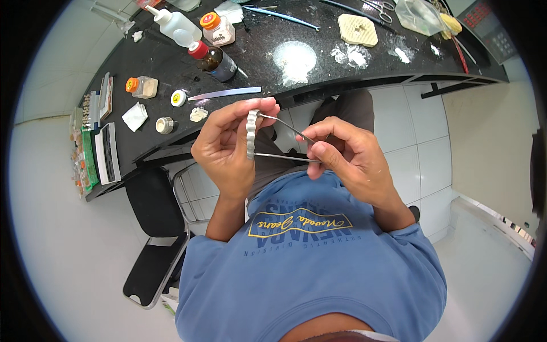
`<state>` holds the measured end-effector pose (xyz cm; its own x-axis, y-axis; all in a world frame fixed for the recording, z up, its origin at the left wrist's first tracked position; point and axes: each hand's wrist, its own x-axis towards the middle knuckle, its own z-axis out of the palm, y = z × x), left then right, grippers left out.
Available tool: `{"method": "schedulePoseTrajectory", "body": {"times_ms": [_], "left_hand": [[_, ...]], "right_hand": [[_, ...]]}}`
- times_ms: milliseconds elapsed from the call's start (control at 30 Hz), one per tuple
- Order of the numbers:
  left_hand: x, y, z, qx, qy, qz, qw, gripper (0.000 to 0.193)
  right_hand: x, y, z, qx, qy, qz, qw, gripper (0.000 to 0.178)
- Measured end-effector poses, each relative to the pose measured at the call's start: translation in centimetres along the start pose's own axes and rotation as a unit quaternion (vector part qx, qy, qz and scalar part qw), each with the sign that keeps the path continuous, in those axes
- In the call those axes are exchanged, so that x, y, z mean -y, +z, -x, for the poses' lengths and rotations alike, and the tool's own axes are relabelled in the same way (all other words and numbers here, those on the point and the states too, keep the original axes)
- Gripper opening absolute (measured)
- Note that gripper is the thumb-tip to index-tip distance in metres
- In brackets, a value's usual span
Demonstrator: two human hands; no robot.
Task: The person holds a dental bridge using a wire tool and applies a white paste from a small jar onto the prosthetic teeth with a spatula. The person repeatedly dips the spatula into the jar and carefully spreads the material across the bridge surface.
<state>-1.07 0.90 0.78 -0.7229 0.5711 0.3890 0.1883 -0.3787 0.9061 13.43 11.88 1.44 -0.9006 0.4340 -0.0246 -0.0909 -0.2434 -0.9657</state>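
In front of my shirt, my left hand [225, 151] is closed on a silver-grey scalloped metal strip [251, 135], which looks like a row of joined dental crowns and stands upright at its fingers. My right hand [350, 159] pinches a thin two-armed metal tool [288, 156] resembling a caliper. Its arms spread toward the strip, the upper one curved and the lower one nearly straight. One arm's tip is near the top of the strip and the other's near its lower end; whether both touch I cannot tell. My right fingers hide where the arms meet.
Beyond my hands is a black bench [262, 51] with white powder. On it are a brown red-capped bottle [219, 62], orange-lidded jars [219, 31], a tweezers-like strip [225, 93] and a cream block [358, 30]. A black chair [151, 199] stands at left.
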Motion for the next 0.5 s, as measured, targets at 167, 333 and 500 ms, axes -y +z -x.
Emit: {"method": "schedulePoseTrajectory", "body": {"times_ms": [167, 333, 500], "left_hand": [[0.3, 0.0, 0.5, 0.008, 0.013, -0.010, 1.000, 0.017], [0.4, -0.3, 0.5, 0.019, 0.053, -0.017, 0.998, 0.018], [0.2, 0.3, 0.4, 0.015, 0.061, -0.005, 0.998, 0.012]], "right_hand": [[1.3, 0.2, 0.5, -0.007, -0.015, 0.185, 0.983, 0.020], [0.6, 0.4, 0.4, -0.046, -0.179, 0.299, 0.936, 0.027], [0.4, 0.5, 0.7, -0.059, -0.212, 0.319, 0.922, 0.033]]}}
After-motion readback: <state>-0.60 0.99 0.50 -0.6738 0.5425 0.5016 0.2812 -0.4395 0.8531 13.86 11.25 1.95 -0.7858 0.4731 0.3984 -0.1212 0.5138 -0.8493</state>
